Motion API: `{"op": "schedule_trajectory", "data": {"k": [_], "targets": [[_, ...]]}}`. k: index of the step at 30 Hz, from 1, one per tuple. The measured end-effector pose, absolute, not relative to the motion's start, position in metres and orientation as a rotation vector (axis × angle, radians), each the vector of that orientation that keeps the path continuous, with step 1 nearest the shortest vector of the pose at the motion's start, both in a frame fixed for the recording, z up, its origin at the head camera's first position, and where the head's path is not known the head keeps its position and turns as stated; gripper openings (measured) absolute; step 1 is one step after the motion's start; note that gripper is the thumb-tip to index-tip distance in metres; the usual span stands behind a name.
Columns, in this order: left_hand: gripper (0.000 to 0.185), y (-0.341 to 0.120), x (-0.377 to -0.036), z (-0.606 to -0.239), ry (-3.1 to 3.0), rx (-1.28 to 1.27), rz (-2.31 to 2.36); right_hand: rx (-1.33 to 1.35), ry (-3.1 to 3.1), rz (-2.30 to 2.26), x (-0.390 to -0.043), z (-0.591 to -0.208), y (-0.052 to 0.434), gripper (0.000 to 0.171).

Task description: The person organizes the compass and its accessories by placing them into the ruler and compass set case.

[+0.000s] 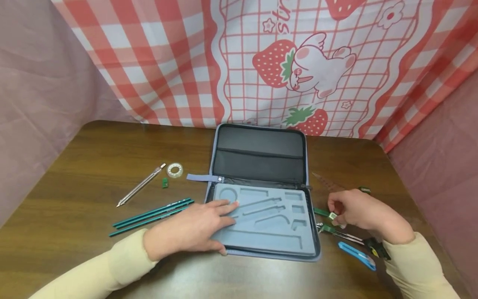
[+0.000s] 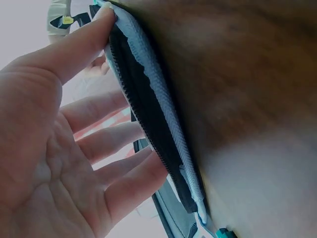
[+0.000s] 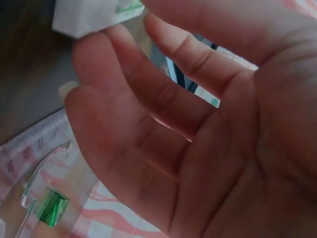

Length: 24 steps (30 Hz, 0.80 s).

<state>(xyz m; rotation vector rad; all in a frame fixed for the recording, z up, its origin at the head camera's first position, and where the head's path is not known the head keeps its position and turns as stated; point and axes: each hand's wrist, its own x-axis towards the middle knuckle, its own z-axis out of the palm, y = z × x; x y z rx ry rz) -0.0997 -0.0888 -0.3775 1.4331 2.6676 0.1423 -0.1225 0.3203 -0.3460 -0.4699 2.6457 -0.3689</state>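
Observation:
An unzipped blue case (image 1: 317, 249) lies on the table with a light blue foam tray (image 1: 257, 247) full of cut-out slots in its near half. Spread across the tray's left side is my left hand (image 1: 194, 226), its thumb at the case's front edge; in the left wrist view the thumb (image 2: 81, 47) touches the zipped rim (image 2: 158, 99). To the right of the case, my right hand (image 1: 364, 211) pinches a small white eraser (image 1: 332, 216) with green print. The right wrist view shows this eraser (image 3: 91, 17) at the fingertips.
Teal pencils (image 1: 153, 218), a clear pen-like tool (image 1: 142, 185), a tape roll (image 1: 174, 170) and a small green sharpener (image 1: 165, 182) lie left. Right of the case are a green-and-metal compass (image 1: 328, 229), a blue utility knife (image 1: 357, 255) and a transparent ruler (image 1: 326, 181). A patterned cloth (image 1: 239, 62) hangs behind.

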Motion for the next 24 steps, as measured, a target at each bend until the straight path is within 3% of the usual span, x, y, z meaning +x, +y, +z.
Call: {"op": "schedule_trajectory", "data": {"k": [13, 24], "targets": [[0.07, -0.091, -0.1, -0.376, 2.698, 1.473, 0.173, -0.626, 2.794, -0.336, -0.129, -0.32, 0.307, 0.025], [0.071, -0.088, -0.1, -0.377, 2.674, 1.476, 0.16, -1.058, 2.823, -0.47, -0.147, -0.33, 0.257, 0.023]]}}
